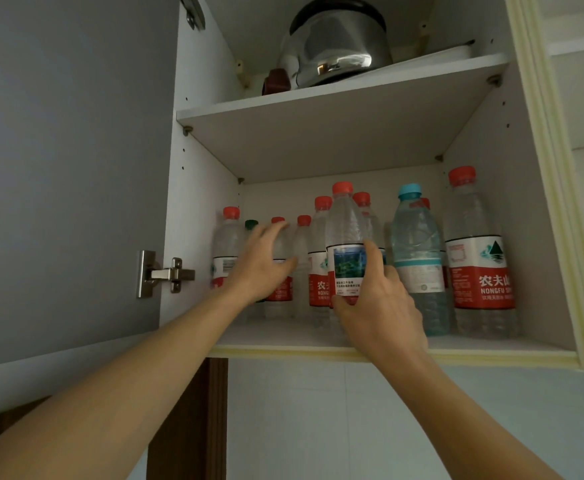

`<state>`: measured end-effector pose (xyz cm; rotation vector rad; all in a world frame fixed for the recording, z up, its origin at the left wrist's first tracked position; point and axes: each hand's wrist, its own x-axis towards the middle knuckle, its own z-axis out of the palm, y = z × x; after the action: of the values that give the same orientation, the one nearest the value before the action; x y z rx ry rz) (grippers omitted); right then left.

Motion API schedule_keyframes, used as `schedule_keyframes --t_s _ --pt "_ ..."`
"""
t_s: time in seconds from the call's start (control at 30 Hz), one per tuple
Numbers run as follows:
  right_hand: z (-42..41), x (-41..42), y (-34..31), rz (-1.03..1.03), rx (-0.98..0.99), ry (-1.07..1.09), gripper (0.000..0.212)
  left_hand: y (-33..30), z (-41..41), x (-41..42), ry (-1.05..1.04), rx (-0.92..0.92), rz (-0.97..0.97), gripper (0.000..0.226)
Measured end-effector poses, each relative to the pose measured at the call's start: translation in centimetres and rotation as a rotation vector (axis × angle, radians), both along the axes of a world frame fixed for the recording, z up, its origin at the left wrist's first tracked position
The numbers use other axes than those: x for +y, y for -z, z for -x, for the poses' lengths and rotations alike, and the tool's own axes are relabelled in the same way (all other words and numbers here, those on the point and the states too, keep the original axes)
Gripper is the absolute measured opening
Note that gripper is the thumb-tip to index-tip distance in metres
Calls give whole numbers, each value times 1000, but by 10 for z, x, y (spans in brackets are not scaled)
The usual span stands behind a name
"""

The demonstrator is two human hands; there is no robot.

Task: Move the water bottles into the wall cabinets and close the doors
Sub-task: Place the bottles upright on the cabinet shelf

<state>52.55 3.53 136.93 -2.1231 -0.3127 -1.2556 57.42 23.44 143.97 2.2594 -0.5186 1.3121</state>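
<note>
So at this point I was mid-stocking on the lower shelf [456, 342] of the wall cabinet. My right hand [378, 306] was wrapped around the red-capped bottle [344, 237] with the picture label, thumb on the near left side and fingers curled round the right, standing it upright near the front edge, about the middle of the shelf. My left hand [262, 265] was reaching in further left with fingers spread and loose, right up against the small bottles [302, 244] at the back, though I couldn't tell if it was actually pushing them or just hovering. A blue-capped bottle [417, 258] stood just right of the one I held, and a big red-labelled bottle [479, 258] sat at the far right by the wall.

Looked to me like the placing step, nearly done for this bottle. Next move would want a clean let-go without knocking the neighbours, since they're packed close. The door [68, 168] on the left was wide open, so closing was yet to do. A steel pot [335, 46] was on the upper shelf.
</note>
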Motion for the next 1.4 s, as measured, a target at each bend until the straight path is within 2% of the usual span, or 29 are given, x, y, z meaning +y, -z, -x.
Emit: schedule_keyframes --t_s 0.13,0.33,0.47,0.67,1.03,1.2,1.27,1.33,1.4 --pt "1 -1 0 -1 1 -3 89 1 -8 -18 317 281 217 84" --pt "3 -1 -1 1 -5 -8 89 7 -19 -22 543 549 373 85" --pt "2 -1 0 4 -14 -3 90 7 -23 -21 593 604 397 80" --pt "2 -1 -1 4 1 -9 90 2 -23 -23 400 510 328 75" --pt "4 -2 -2 14 7 -7 88 -1 -17 3 -206 284 102 89" --pt "4 -1 -2 18 6 -7 89 -5 -14 10 -301 298 62 101" --pt "4 -1 -2 20 5 -7 89 -6 -12 9 -300 264 32 114" --pt "4 -1 -2 19 2 -11 89 -9 -14 9 -405 159 -96 128" --pt "4 -1 -2 19 -1 -13 88 -14 -20 8 -561 24 -274 132"
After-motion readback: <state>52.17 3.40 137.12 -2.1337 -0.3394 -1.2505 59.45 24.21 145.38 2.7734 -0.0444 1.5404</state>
